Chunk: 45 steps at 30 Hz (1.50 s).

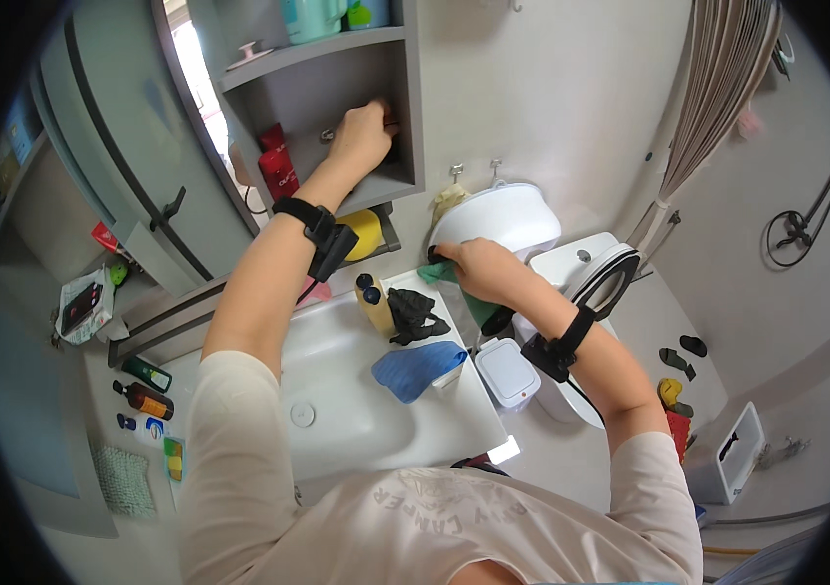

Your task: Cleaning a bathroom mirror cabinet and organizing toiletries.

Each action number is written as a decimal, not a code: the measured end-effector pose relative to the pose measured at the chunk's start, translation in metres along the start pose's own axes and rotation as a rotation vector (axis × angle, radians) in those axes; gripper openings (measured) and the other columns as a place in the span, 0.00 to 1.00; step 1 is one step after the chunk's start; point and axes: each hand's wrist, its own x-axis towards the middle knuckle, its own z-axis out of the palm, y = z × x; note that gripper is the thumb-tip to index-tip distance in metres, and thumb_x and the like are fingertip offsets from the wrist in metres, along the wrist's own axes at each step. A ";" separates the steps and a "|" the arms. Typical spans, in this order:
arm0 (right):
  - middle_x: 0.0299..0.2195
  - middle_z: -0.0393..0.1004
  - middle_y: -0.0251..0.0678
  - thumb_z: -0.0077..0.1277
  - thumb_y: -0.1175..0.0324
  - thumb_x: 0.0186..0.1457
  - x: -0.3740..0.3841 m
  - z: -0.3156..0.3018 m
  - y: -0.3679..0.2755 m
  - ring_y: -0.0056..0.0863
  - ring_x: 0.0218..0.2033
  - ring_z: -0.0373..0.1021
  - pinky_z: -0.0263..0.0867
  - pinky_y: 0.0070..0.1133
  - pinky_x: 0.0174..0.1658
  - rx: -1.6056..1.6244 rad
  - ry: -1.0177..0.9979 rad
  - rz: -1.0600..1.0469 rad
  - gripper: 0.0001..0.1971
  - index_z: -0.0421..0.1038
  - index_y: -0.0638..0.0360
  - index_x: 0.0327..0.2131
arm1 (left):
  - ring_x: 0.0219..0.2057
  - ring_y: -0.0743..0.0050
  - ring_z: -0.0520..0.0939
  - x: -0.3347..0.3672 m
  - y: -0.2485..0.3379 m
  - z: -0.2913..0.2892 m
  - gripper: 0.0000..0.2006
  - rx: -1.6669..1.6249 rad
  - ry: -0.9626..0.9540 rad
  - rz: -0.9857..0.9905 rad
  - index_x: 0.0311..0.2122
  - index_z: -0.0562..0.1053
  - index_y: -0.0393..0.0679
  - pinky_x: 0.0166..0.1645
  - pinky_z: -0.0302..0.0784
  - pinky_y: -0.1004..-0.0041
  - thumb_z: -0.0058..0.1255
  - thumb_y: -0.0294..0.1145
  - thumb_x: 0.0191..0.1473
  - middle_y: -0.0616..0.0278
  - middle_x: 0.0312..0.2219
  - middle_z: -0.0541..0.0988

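Pale pink sleeves (239, 458) of the person's top fill the lower edge, closest to the lens, with both bare forearms stretching up from them. Each wrist carries a black strap band.

The left hand (361, 135) reaches into the lower compartment of a grey open wall shelf (413, 107). Its fingers curl round something small at the back of that compartment, but the hand hides the thing, so what they grip cannot be told. Just left of the hand, in the same compartment, stands a red plastic bottle (278, 168). On the shelf board above sits a teal plastic jug (313, 18).

The right hand (478, 268) is closed on a crumpled green cloth (478, 304), which bunches under the palm and trails down below the wrist. The cloth is soft, dark green, with a paler fold by the fingertips. The hand rests against the lower rim of a round white plastic basin (503, 214) that hangs against the wall by two hooks, above a white toilet (576, 265).

Below the hands lies a white ceramic washbasin (356, 409). On its right ledge are a yellow bottle with a dark cap (374, 304), a black crumpled glove (415, 314) and a blue folded cloth (420, 369). A small white lidded bin (507, 372) stands just beside the ledge.
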 end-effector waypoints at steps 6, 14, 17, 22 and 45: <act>0.29 0.76 0.51 0.43 0.77 0.49 -0.009 -0.003 0.001 0.51 0.33 0.73 0.68 0.39 0.39 0.055 0.026 -0.019 0.17 0.71 0.59 0.45 | 0.43 0.37 0.77 -0.002 -0.004 0.010 0.12 0.077 0.080 0.008 0.40 0.74 0.34 0.46 0.74 0.54 0.56 0.29 0.50 0.38 0.39 0.77; 0.32 0.77 0.48 0.44 0.76 0.51 0.005 0.000 -0.001 0.49 0.35 0.73 0.68 0.38 0.40 0.088 0.077 -0.053 0.16 0.71 0.59 0.45 | 0.43 0.39 0.76 -0.009 0.003 -0.004 0.17 0.125 0.071 -0.052 0.43 0.70 0.36 0.49 0.72 0.56 0.59 0.29 0.47 0.41 0.38 0.76; 0.32 0.77 0.48 0.44 0.76 0.51 0.006 -0.002 -0.006 0.49 0.35 0.73 0.68 0.38 0.40 0.096 0.053 -0.060 0.16 0.71 0.59 0.45 | 0.45 0.38 0.75 -0.021 -0.004 -0.033 0.17 0.294 -0.134 0.019 0.41 0.70 0.36 0.50 0.71 0.58 0.59 0.29 0.47 0.41 0.39 0.76; 0.31 0.76 0.50 0.44 0.76 0.50 0.013 0.001 -0.010 0.50 0.34 0.72 0.67 0.38 0.40 0.151 0.077 -0.098 0.17 0.71 0.58 0.45 | 0.44 0.45 0.78 -0.031 -0.010 -0.049 0.11 0.510 -0.640 0.001 0.34 0.77 0.31 0.50 0.74 0.60 0.50 0.25 0.45 0.37 0.39 0.77; 0.27 0.76 0.50 0.45 0.77 0.47 0.006 0.003 -0.006 0.49 0.32 0.73 0.67 0.40 0.36 0.175 0.102 -0.152 0.16 0.73 0.56 0.41 | 0.40 0.45 0.80 -0.049 0.015 0.001 0.16 0.129 -0.280 -0.001 0.37 0.76 0.32 0.46 0.75 0.60 0.61 0.35 0.46 0.43 0.36 0.80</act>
